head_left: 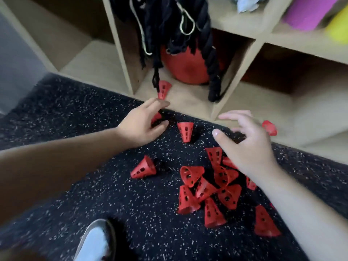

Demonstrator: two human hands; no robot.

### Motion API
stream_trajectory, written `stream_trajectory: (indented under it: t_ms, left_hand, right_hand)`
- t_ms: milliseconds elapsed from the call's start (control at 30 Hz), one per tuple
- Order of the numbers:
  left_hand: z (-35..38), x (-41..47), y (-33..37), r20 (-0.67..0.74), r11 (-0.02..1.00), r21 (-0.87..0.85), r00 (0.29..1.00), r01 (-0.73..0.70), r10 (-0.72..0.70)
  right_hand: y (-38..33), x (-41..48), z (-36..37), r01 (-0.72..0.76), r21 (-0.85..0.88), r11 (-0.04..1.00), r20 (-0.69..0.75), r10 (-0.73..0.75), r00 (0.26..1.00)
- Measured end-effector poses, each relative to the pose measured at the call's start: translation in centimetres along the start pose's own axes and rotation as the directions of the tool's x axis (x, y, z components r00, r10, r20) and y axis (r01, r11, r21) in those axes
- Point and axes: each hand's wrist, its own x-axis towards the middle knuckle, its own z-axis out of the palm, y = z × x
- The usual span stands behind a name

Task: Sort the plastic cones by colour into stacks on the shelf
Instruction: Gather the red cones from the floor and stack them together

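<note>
Nearest my view is a pale shoe (94, 240), planted on the black speckled floor (75, 185) that fills most of the frame. Beyond it runs the wooden shelf (197, 104), its low compartments open toward me.

By my reading the job has barely started. The pile of red cones (207, 189) lies tumbled on the floor under the right forearm, more than a dozen by my count, all of them red. Only one shelved cone (164, 89) stands in the middle compartment, beside a hanging black rope (212, 53) and a red ball (185, 66). It may be two nested, but blur stops me telling.

My right hand (250, 146) hovers over the floor just short of the shelf edge, fingers spread and holding nothing. A blurred cone (270, 128) sits just past its fingers at the shelf lip, and I cannot tell whether they touch.

My left hand (143, 121) is curled round a half-hidden cone (156, 117) on the floor, right at the shelf edge and near the shelved one. A lone cone (185, 131) lies between the two hands, another loose cone (143, 168) under the left wrist.
</note>
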Motion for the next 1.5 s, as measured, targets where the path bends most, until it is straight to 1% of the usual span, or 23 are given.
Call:
stream_trajectory:
  t_ms: [67, 100, 167, 233, 333, 600, 700, 833, 933, 1000, 1100, 1167, 1233, 1300, 1367, 1433, 1500]
  left_hand:
    - [0.9, -1.2, -2.7, 0.034, 0.994, 0.002, 0.994, 0.106, -0.106]
    - [1.1, -1.4, -4.0, 0.05, 0.989, 0.03, 0.988, 0.146, -0.148]
    - [1.3, -0.9, -6.2, 0.089, 0.972, 0.103, 0.971, 0.212, -0.221]
    - [1.4, 0.7, -7.9, 0.115, 0.955, 0.138, 0.953, 0.263, -0.279]
    - [1.9, 3.5, -9.4, 0.15, 0.944, 0.13, 0.935, 0.304, -0.322]
    - [5.7, 7.9, -11.5, 0.267, 0.918, 0.052, 0.881, 0.392, -0.391]
    - [6.6, 8.2, -12.4, 0.235, 0.901, 0.025, 0.874, 0.433, -0.426]
    - [7.3, 8.2, -13.6, 0.15, 0.854, -0.075, 0.852, 0.515, -0.501]
    - [7.3, 7.8, -14.1, 0.105, 0.825, -0.183, 0.845, 0.535, -0.525]
    - [7.1, 7.3, -14.4, 0.097, 0.813, -0.243, 0.847, 0.529, -0.523]
    - [6.9, 6.6, -14.9, 0.091, 0.813, -0.29, 0.86, 0.505, -0.502]
    - [6.8, 6.2, -15.2, 0.092, 0.81, -0.316, 0.866, 0.494, -0.492]
    - [6.5, 6.0, -15.2, 0.081, 0.827, -0.311, 0.88, 0.469, -0.468]
    - [6.3, 5.9, -15.1, 0.073, 0.829, -0.329, 0.888, 0.452, -0.455]
    - [6.1, 6.0, -14.9, 0.073, 0.822, -0.342, 0.885, 0.455, -0.46]
    - [5.9, 6.1, -14.7, 0.069, 0.816, -0.353, 0.882, 0.458, -0.466]
    - [5.7, 6.1, -14.4, 0.066, 0.805, -0.369, 0.877, 0.465, -0.476]
  right_hand:
    - [1.0, 0.5, 3.1, -0.02, 0.004, 1.0, 0.035, 0.02, 0.999]
    - [1.4, 0.8, 4.5, -0.038, 0.005, 0.999, 0.045, 0.038, 0.998]
    - [2.2, 1.5, 6.9, -0.077, -0.012, 0.997, 0.055, 0.077, 0.995]
    - [2.9, 2.3, 8.5, -0.11, -0.045, 0.993, 0.072, 0.113, 0.991]
    - [4.0, 3.5, 10.1, -0.139, -0.102, 0.985, 0.092, 0.148, 0.985]
    - [5.9, 7.4, 11.7, -0.114, -0.141, 0.983, 0.107, 0.13, 0.986]
    - [6.7, 9.9, 12.5, -0.115, -0.161, 0.98, 0.155, 0.14, 0.978]
    - [7.5, 14.4, 14.6, -0.074, -0.221, 0.973, 0.194, 0.118, 0.974]
    - [7.7, 18.3, 16.5, -0.067, -0.272, 0.96, 0.213, 0.128, 0.969]
    - [7.3, 20.8, 18.1, -0.046, -0.336, 0.941, 0.236, 0.132, 0.963]
    - [6.5, 23.9, 20.5, -0.042, -0.404, 0.914, 0.278, 0.167, 0.946]
    - [6.6, 25.8, 22.6, -0.009, -0.49, 0.871, 0.328, 0.194, 0.925]
    - [6.7, 27.0, 24.4, 0.001, -0.571, 0.821, 0.341, 0.236, 0.91]
    - [6.7, 27.6, 25.6, 0.018, -0.611, 0.791, 0.374, 0.269, 0.888]
    - [6.8, 27.8, 26.3, 0.012, -0.625, 0.78, 0.353, 0.27, 0.896]
    - [6.7, 27.4, 26.4, -0.007, -0.647, 0.763, 0.282, 0.248, 0.927]
    - [6.8, 26.5, 25.8, -0.007, -0.59, 0.807, 0.227, 0.173, 0.958]
